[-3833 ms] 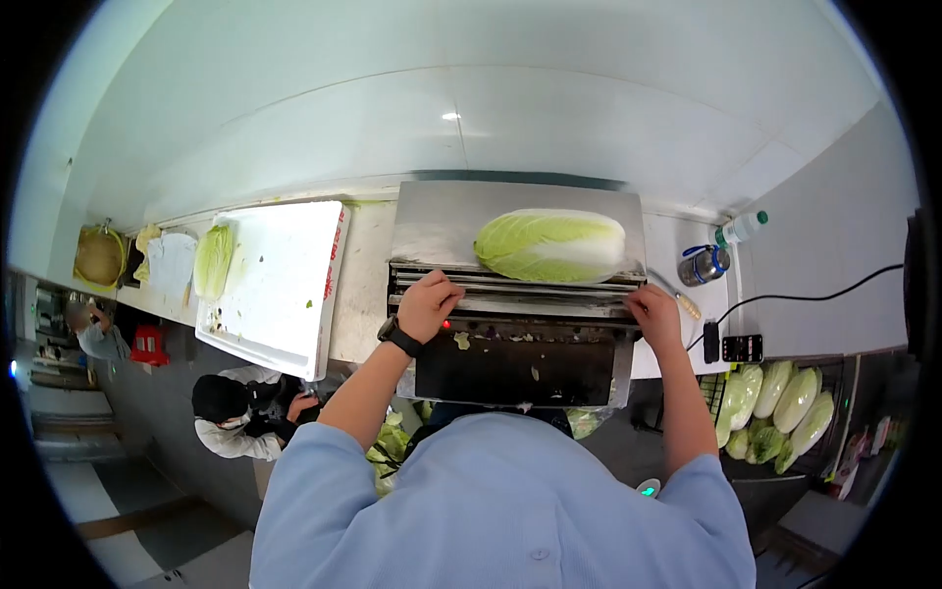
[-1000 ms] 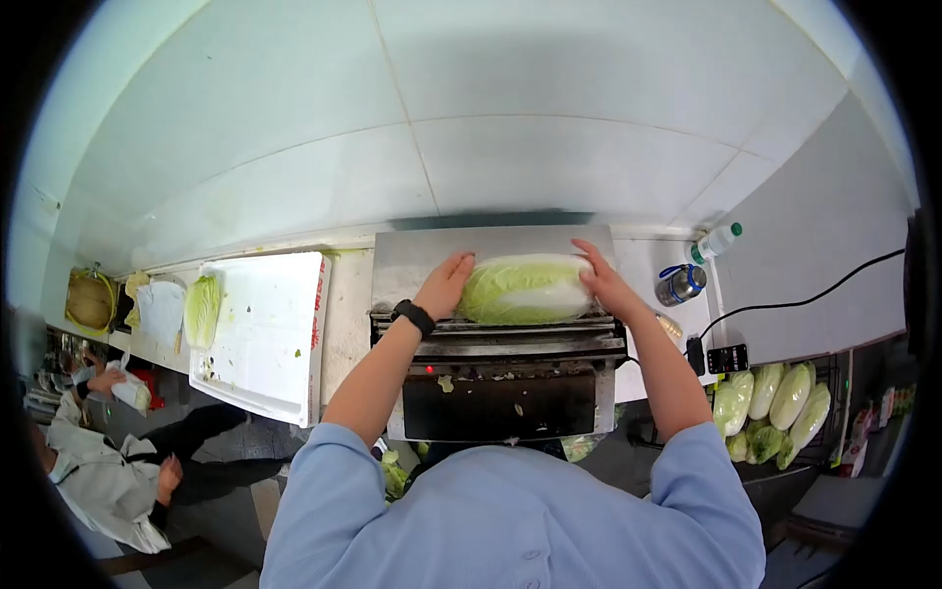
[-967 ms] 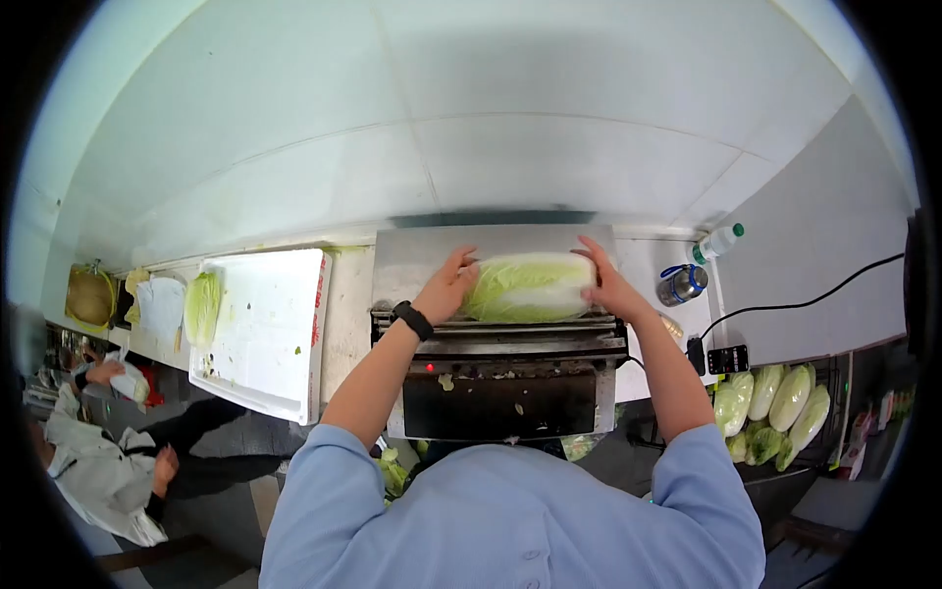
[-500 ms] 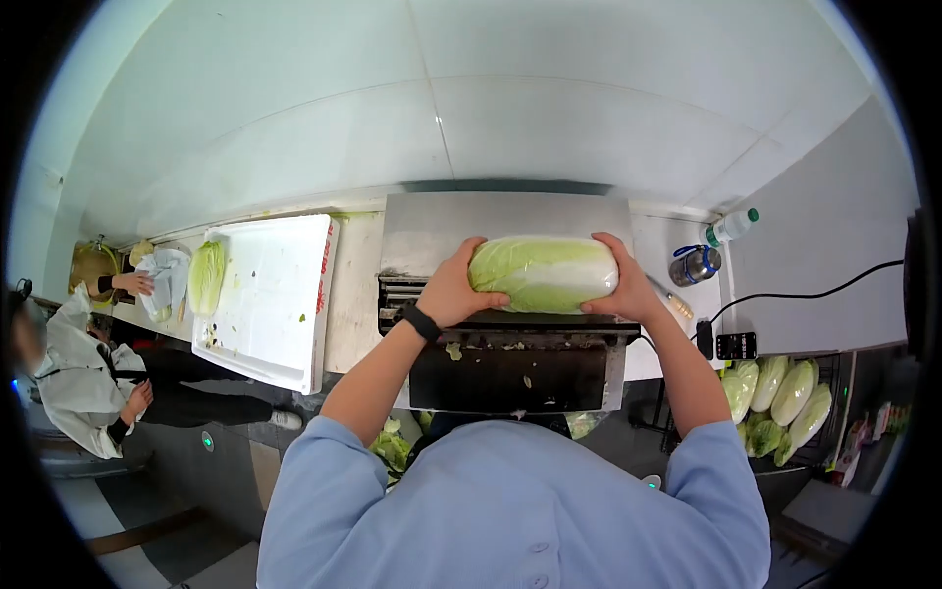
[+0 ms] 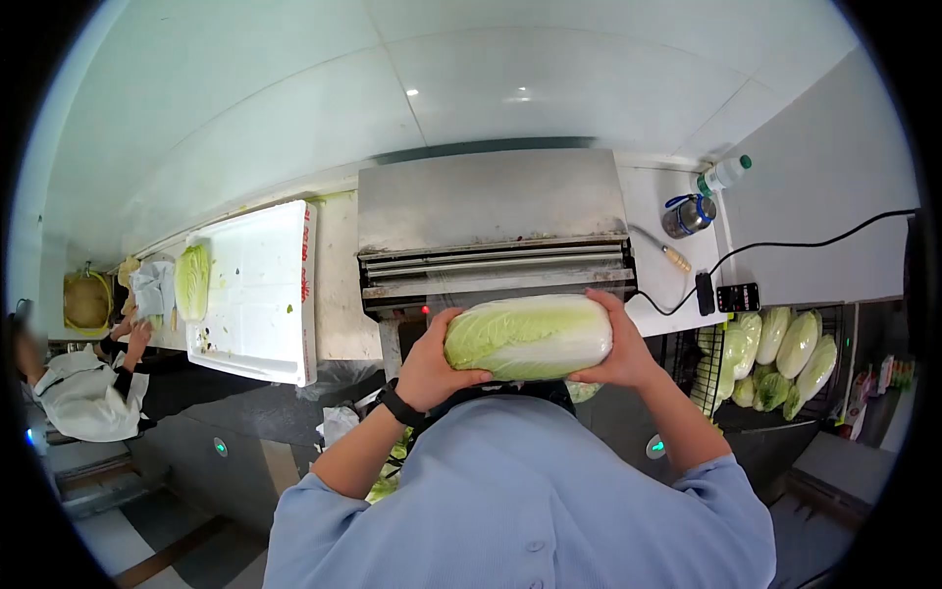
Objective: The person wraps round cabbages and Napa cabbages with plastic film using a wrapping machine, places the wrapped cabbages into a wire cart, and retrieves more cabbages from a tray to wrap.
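Note:
A napa cabbage [image 5: 530, 339] lies sideways between my two hands, held just in front of the rollers of a metal film-wrapping machine [image 5: 491, 201]. My left hand [image 5: 432, 361], with a black band at the wrist, grips the leafy pale-green end. Around the white stem end, my right hand [image 5: 620, 344] is closed with the thumb underneath. Clear film shows faintly between the rollers and the cabbage; whether it is attached to the cabbage I cannot tell. The machine's lower front is mostly hidden behind the cabbage and my hands.
Left of the machine sits a white tray [image 5: 257, 294] with leaf scraps and another cabbage [image 5: 193, 282]. A co-worker [image 5: 88, 393] stands beyond it. On the right are a hooked knife [image 5: 672, 255], flask [image 5: 689, 216], bottle [image 5: 724, 175], phone [image 5: 738, 297] and several wrapped cabbages [image 5: 797, 358].
Both hands have brought the cabbage off the machine's top toward my body, uncovering the rollers. The view has shifted slightly. The co-worker's hands have come close together near the bag.

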Demonstrator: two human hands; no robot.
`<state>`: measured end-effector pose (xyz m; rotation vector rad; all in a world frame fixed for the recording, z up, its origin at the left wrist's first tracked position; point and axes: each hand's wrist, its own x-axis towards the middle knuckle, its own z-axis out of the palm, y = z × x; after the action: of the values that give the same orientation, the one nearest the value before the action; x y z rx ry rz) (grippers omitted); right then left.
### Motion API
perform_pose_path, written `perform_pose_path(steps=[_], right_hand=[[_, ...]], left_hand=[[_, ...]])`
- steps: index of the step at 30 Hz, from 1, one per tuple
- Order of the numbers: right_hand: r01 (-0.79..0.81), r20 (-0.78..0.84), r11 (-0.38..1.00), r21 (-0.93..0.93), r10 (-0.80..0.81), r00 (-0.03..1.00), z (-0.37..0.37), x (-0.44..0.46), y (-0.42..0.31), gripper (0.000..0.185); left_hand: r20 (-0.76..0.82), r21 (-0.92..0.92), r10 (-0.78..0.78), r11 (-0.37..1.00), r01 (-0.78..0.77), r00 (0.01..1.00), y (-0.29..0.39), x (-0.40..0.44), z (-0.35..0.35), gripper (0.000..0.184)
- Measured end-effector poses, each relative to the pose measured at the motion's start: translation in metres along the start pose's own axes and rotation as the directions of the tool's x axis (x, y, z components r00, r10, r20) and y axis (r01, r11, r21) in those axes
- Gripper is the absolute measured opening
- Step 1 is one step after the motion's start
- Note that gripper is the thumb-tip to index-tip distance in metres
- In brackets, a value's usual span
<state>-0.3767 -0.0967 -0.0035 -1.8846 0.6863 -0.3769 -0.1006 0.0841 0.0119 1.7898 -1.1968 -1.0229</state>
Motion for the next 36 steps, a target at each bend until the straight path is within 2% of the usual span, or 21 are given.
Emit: perform_pose_path(steps=[1,2,5,8,10,13,17,20,23,26,29,32,34,36], right_hand=[[0.026,-0.005,1.000,0.014,-0.026,1.000,0.004,-0.003,0.008,0.111],[-0.066,0.065,0.996,0.051,0.063,0.996,0.004,-0.004,0.013,0.119],[0.190,-0.032,0.982,0.010,-0.190,0.981,0.012,-0.002,0.031,0.116],[0.177,-0.029,0.977,0.116,-0.175,0.984,0.015,-0.006,0.037,0.113],[0.162,-0.037,0.981,0.105,-0.159,0.987,0.015,-0.005,0.036,0.111],[0.146,-0.029,0.985,0.095,-0.144,0.989,0.015,-0.003,0.039,0.110],[0.175,-0.030,0.982,0.074,-0.173,0.984,0.017,0.001,0.047,0.110],[0.150,-0.017,0.974,0.169,-0.150,0.989,0.018,0.003,0.056,0.108],[0.051,0.016,0.972,0.228,-0.056,0.998,0.018,-0.002,0.059,0.106],[0.059,0.031,0.967,0.247,-0.069,0.997,0.028,-0.015,0.084,0.105],[-0.013,0.065,0.975,0.222,-0.002,0.998,0.033,-0.029,0.083,0.105],[-0.234,0.129,0.913,0.334,0.202,0.971,0.042,-0.054,0.070,0.103],[-0.269,0.100,0.834,0.482,0.253,0.962,0.054,-0.072,0.065,0.100],[-0.299,0.098,0.706,0.642,0.312,0.945,0.065,-0.088,0.058,0.095]], left_hand=[[0.001,0.018,-0.007,1.000,0.007,1.000,-0.002,-0.002,0.003,0.095],[-0.006,0.028,-0.001,1.000,0.001,1.000,-0.004,-0.001,0.004,0.094],[-0.022,0.035,-0.013,0.999,0.014,1.000,-0.007,-0.002,0.009,0.093],[-0.021,0.011,-0.061,0.998,0.061,0.998,-0.006,-0.004,0.011,0.091],[-0.020,0.010,-0.075,0.997,0.076,0.997,-0.003,-0.004,0.013,0.090],[-0.106,0.097,0.073,0.993,-0.063,0.992,-0.023,-0.004,0.021,0.091],[-0.064,0.059,-0.013,0.998,0.016,0.998,-0.030,-0.002,0.022,0.091],[-0.073,0.079,-0.017,0.997,0.023,0.997,-0.035,0.000,0.026,0.091],[-0.059,0.103,-0.045,0.993,0.051,0.997,-0.038,-0.004,0.033,0.091],[-0.012,0.122,-0.106,0.987,0.107,0.994,-0.032,-0.010,0.036,0.091],[0.046,0.117,-0.164,0.981,0.157,0.985,-0.032,-0.025,0.042,0.090],[0.132,0.071,-0.195,0.980,0.187,0.972,-0.036,-0.034,0.040,0.089],[0.218,0.066,-0.194,0.981,0.184,0.956,-0.031,-0.042,0.032,0.091],[0.207,-0.026,-0.107,0.993,0.114,0.972,-0.036,-0.051,0.014,0.095]])
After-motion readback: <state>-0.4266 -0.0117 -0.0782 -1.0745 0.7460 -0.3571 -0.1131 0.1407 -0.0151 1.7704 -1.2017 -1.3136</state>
